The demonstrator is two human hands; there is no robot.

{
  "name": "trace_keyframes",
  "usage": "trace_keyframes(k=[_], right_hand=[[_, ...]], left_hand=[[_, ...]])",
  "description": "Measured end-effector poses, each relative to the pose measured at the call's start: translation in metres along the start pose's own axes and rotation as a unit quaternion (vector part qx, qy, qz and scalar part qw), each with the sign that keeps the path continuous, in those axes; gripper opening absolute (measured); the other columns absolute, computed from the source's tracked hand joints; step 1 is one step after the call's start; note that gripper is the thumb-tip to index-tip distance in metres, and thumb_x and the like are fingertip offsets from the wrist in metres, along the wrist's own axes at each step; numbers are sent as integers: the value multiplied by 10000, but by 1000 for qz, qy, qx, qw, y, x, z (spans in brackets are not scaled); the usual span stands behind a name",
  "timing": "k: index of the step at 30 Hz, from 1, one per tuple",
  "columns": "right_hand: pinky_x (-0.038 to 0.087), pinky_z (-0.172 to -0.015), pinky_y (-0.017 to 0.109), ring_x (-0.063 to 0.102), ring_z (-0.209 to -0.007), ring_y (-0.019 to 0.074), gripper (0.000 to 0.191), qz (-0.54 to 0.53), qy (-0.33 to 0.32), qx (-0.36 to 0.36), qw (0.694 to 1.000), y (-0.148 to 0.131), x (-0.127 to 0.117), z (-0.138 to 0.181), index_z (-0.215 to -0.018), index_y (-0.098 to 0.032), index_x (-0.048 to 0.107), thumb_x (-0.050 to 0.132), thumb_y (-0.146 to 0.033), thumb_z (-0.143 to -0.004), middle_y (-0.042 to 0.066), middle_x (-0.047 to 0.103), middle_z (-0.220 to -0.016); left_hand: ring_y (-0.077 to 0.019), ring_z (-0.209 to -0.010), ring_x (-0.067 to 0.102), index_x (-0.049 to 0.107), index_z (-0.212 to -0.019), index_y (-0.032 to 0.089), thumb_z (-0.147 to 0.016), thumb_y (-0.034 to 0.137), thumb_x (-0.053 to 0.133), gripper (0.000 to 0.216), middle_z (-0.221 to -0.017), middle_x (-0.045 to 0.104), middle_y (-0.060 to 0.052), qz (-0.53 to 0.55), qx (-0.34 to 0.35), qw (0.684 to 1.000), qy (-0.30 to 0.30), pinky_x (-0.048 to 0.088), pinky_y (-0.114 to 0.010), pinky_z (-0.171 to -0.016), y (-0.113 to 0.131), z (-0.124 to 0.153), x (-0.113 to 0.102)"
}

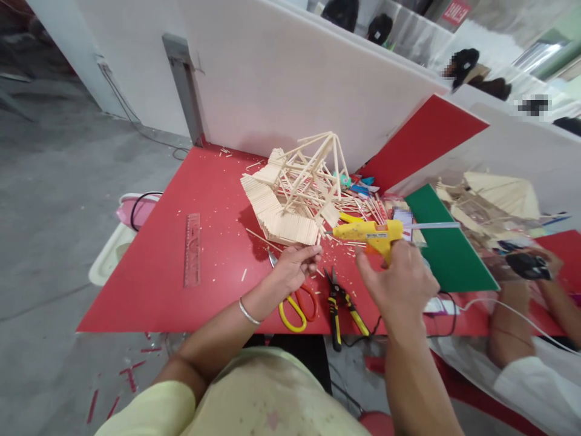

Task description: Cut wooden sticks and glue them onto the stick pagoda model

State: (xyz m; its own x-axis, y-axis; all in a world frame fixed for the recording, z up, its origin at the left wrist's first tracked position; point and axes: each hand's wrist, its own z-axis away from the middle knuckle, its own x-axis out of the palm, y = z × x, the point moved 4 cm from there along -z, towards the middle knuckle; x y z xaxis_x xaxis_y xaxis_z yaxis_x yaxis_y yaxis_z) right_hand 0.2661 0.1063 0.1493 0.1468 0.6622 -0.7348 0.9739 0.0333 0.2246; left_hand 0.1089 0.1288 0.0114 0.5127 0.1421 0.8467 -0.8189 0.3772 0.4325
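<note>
A model of pale wooden sticks (295, 227) stands on the red table, with slatted flat panels around its lower edge and an open stick frame rising above. At its near edge is my left hand (297, 263), thumb and fingertips pinched together; whatever they hold is too small to make out. My right hand (399, 278) grips a yellow glue gun (370, 231), its nozzle pointing left at the model's right corner. A clear glue stick (431, 225) sticks out of the gun's back. Below my hands lie scissors (293, 313) with red and yellow handles and black-yellow pliers (336, 303).
A clear ruler (192, 249) lies on the red table (149, 272) at the left. Loose sticks (358, 206) pile up behind the glue gun. A green board (454, 254) stands at the right, beyond it a co-worker's arms (512, 315). A white partition (281, 79) rises behind.
</note>
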Motion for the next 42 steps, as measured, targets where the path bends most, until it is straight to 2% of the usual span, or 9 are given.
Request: trace_keyframes(k=[5, 9, 23, 27, 34, 42], right_hand=[[243, -569, 301, 533, -709, 194, 407, 27, 27, -61, 997, -11, -1, -8, -1049, -131, 595, 550, -506, -898, 116, 648, -956], [258, -582, 308, 518, -693, 180, 340, 33, 29, -94, 995, -17, -1, -12, -1040, -137, 603, 546, -444, -905, 94, 648, -944], [269, -592, 308, 530, -718, 188, 332, 21, 15, -88, 996, -16, 3, -12, -1096, -144, 608, 535, -403, -903, 104, 666, -1036], [261, -605, 313, 532, -746, 201, 343, 6, -7, -74, 997, -13, 6, -11, -1106, -144, 598, 532, -400, -888, 122, 653, -1057], [243, -597, 310, 530, -725, 204, 325, 13, 0, -72, 997, -12, 6, -12, -1065, -148, 599, 533, -413, -889, 116, 652, -992], [257, -583, 301, 508, -684, 176, 288, 30, 13, -88, 996, -15, 4, -12, -1028, -148, 606, 539, -395, -895, 92, 656, -980]], left_hand=[[-65, -616, 581, 692, -769, 73, -609, 188, 890, 279, -694, 628, -25, 4, -6, 1000, 11, 362, -174, -494, 1, -1, 0], [-66, -622, 583, 691, -766, 79, -610, 191, 890, 277, -701, 633, -27, 9, 1, 1000, 3, 365, -173, -498, 0, -2, -2], [-68, -544, 550, 674, -721, 101, -580, 219, 893, 286, -614, 605, -9, -41, 23, 999, -27, 353, -173, -465, 0, 1, 1], [-58, -558, 539, 680, -753, 102, -624, 243, 883, 279, -648, 609, -14, -23, -2, 998, -60, 353, -172, -485, 0, 1, 1], [-50, -593, 510, 676, -762, 87, -630, 255, 891, 303, -641, 545, 2, 20, -69, 992, -101, 323, -158, -490, 1, 2, 1], [-48, -599, 523, 689, -775, 77, -612, 237, 902, 313, -681, 579, -12, 14, -60, 993, -104, 327, -157, -498, 1, 0, -1]])
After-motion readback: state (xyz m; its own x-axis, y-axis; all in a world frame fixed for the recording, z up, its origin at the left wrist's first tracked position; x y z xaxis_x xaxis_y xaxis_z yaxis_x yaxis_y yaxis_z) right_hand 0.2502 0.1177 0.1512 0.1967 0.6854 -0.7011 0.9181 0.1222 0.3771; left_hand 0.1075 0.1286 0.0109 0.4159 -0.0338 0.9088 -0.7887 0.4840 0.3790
